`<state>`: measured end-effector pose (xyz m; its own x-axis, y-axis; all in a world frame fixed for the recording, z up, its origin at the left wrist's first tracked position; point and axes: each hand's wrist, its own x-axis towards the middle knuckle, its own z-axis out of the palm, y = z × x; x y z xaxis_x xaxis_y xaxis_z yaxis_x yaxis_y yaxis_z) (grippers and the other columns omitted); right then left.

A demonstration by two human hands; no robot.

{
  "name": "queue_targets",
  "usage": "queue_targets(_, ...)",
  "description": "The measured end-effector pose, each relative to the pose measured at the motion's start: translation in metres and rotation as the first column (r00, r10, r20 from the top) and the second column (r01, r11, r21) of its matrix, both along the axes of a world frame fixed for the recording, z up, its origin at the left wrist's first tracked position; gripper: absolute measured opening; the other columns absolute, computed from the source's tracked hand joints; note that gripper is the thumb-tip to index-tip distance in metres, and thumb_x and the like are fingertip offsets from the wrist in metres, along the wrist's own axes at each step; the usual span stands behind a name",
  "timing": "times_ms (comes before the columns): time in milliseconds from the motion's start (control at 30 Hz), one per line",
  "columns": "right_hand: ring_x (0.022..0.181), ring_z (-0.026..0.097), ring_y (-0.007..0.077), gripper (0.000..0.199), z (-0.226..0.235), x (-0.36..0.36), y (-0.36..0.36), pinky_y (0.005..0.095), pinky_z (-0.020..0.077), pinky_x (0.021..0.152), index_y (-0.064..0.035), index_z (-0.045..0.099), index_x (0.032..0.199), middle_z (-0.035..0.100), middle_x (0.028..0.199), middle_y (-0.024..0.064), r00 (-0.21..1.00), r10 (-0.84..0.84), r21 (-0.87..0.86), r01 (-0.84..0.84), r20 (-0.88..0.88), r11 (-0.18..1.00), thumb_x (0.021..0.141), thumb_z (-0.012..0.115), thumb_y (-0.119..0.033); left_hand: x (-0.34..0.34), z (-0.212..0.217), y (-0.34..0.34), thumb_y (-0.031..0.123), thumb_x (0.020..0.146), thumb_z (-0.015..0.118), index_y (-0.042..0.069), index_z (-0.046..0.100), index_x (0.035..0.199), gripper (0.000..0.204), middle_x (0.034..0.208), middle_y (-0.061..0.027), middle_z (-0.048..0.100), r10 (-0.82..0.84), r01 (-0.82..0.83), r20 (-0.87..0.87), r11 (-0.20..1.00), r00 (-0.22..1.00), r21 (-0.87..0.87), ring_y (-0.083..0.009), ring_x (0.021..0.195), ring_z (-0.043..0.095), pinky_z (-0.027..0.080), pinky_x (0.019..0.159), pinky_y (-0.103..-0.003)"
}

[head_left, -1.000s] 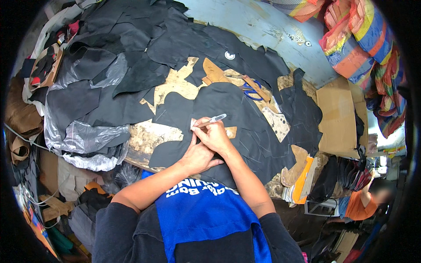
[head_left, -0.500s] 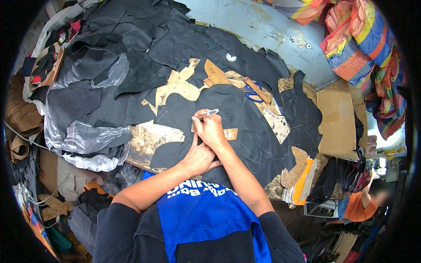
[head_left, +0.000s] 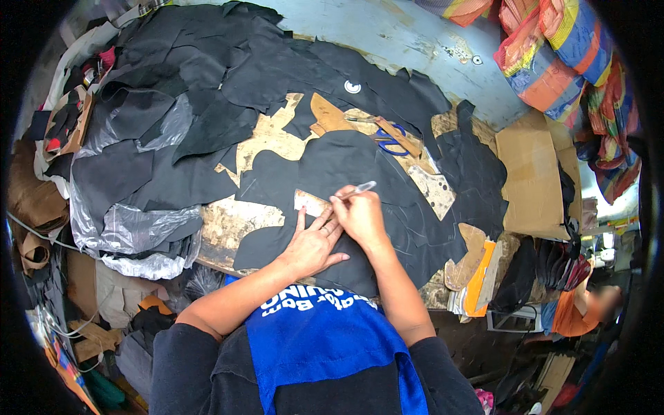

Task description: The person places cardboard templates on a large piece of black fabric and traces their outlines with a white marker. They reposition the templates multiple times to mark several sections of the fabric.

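On the table lies a broad piece of black leather (head_left: pixel 332 159) with thin pale lines drawn on its right part. A small tan pattern piece (head_left: pixel 304 200) rests on it, partly covered by fingers. My left hand (head_left: pixel 311 243) lies flat over its lower edge, fingers stretched out and pressing down. Just to the right, my right hand (head_left: pixel 360 216) pinches a clear-barrelled pen (head_left: pixel 365 187), its tip hidden by the fingers near the pattern's right side.
Blue-handled scissors (head_left: pixel 393 142) and brown pattern pieces (head_left: pixel 325 114) lie beyond the leather. Black leather sheets (head_left: pixel 200 62) are heaped at far left, with plastic wrapping (head_left: pixel 111 228). A cardboard box (head_left: pixel 532 180) stands at right; a person in orange (head_left: pixel 574 315) is farther off.
My right hand has moved right, away from above my left hand, with the pen still in it. My left fingers have spread over the pattern piece, whose left end now shows.
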<state>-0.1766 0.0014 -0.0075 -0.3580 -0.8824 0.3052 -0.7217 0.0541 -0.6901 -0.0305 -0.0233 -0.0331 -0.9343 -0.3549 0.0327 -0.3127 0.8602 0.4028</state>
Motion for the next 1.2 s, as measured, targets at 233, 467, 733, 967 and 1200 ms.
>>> queue_targets(233,0.056,0.062,0.0141,0.012,-0.008,-0.032,0.027,0.0268,0.0493,0.054,0.0038,0.063,0.076,0.064,0.064,0.0097,0.946,-0.279,-0.008,0.284,0.164,0.959,0.079,0.067,-0.007,-0.012,0.022,-0.009,0.049,0.081,0.058,0.003,0.054,0.122,0.062,0.133,-0.0084,0.047,0.003,0.001,0.092,0.999,0.996,-0.036,-0.03,0.123,0.039,0.028,0.094,-0.068)
queue_targets(467,0.058,0.06,0.0087,0.01,-0.036,-0.036,0.03,0.0237,0.0515,0.051,0.0027,0.058,0.08,0.061,0.067,0.0063,0.854,-0.366,-0.073,0.419,0.37,0.905,0.085,0.061,-0.005,-0.034,0.053,-0.046,0.045,0.084,0.059,0.004,0.058,0.118,0.053,0.116,-0.0122,0.06,-0.191,0.13,0.267,0.965,0.945,0.229,-0.0319,0.104,0.05,0.044,0.086,-0.054)
queue_targets(733,0.056,0.06,0.0129,0.01,-0.023,-0.029,0.041,0.0255,0.047,0.05,0.0023,0.059,0.079,0.062,0.068,0.006,0.958,-0.27,-0.066,0.277,0.1,0.959,0.086,0.06,-0.005,-0.071,0.056,-0.095,0.051,0.097,0.027,0.004,0.049,0.129,0.06,0.115,-0.0185,0.06,-0.403,0.161,0.398,0.84,0.824,0.518,-0.0343,0.107,0.056,0.042,0.094,-0.039)
queue_targets(967,0.063,0.06,0.0104,0.008,-0.019,0.015,0.031,0.0231,0.0478,0.057,0.0,0.063,0.085,0.062,0.071,0.0047,0.922,0.054,-0.063,-0.033,0.384,0.997,0.083,0.066,-0.008,-0.088,0.058,-0.116,0.066,0.09,0.023,0.017,0.045,0.136,0.071,0.129,-0.009,0.052,-0.333,-0.302,0.597,0.626,0.73,0.719,-0.0277,0.112,0.049,0.045,0.084,-0.053)
queue_targets(1200,0.084,0.058,0.0299,0.012,-0.029,0.043,-0.003,0.0412,0.0456,0.078,-0.0049,0.063,0.084,0.063,0.085,0.0136,0.984,0.144,-0.158,-0.127,0.101,0.979,0.078,0.067,-0.015,-0.09,0.056,-0.119,0.064,0.091,0.023,0.018,0.035,0.141,0.068,0.132,-0.002,0.052,-0.343,-0.303,0.574,0.592,0.744,0.747,-0.0264,0.121,0.045,0.046,0.082,-0.055)
